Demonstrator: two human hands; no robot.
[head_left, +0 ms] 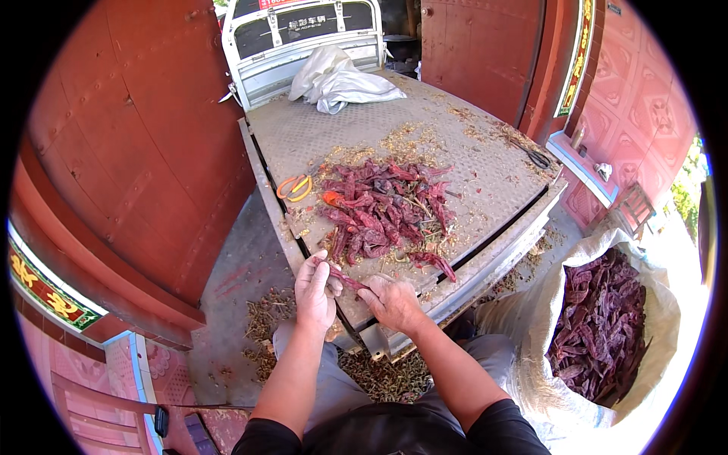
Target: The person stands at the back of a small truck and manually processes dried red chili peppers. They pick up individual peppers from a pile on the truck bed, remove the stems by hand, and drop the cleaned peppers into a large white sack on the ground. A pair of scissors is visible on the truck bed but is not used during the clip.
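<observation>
Between both hands, just over the near edge of the cart bed (288, 136), stretches a dark red dried chili pepper (346, 280). My left hand (314, 292) is closed on its left end. Its right end sits in the closed fingers of my right hand (394, 302). A heap of wrinkled dried chilies (387, 205) lies just beyond my hands, with one brighter orange-red pepper (332, 198) at its left side. Left of the heap rest scissors (294, 188) with orange and yellow handles.
An open woven sack (523, 334) full of dark dried chilies (595, 326) stands at my right. Crumpled white sacks (341, 80) lie at the bed's far end. Dark-handled scissors (537, 157) rest near its right edge. Stem scraps (383, 375) litter the ground below.
</observation>
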